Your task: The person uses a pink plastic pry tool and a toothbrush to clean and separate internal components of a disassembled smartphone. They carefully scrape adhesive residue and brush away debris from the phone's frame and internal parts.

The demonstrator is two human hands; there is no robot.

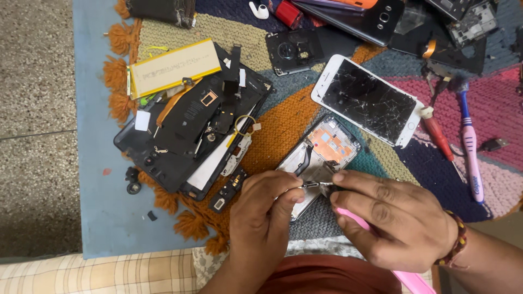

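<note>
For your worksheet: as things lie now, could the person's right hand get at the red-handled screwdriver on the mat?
Probably yes. The right hand is beside the opened phone, and the red-handled screwdriver lies uncovered on the mat just beyond it. However, its fingers already grip a pink tool.

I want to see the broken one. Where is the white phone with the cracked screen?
The white phone lies face up on the woven mat, upper right of the middle, just above the opened phone frame and left of the red screwdriver.
</note>
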